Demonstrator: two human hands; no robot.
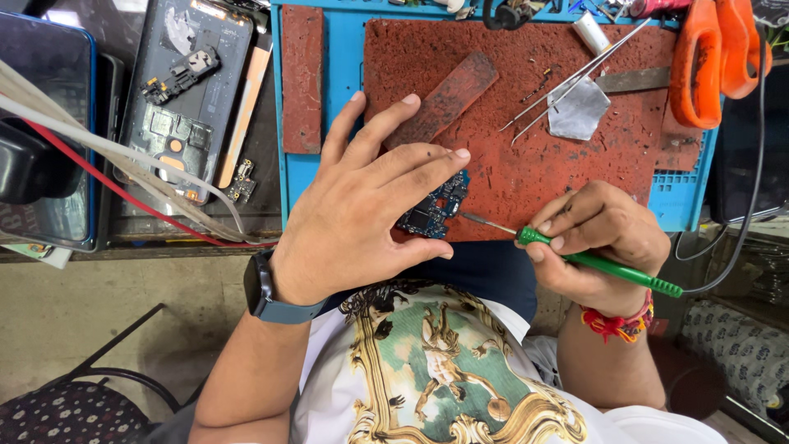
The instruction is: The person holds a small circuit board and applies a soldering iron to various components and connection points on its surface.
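On the worn red rubber work mat, the left hand lies flat, fingers spread, pinning the small dark blue circuit board under its fingertips at the mat's near edge. The board lies just left of the right hand, which is closed around a green-handled soldering iron, its long axis pointing left, tip meeting the board's right edge.
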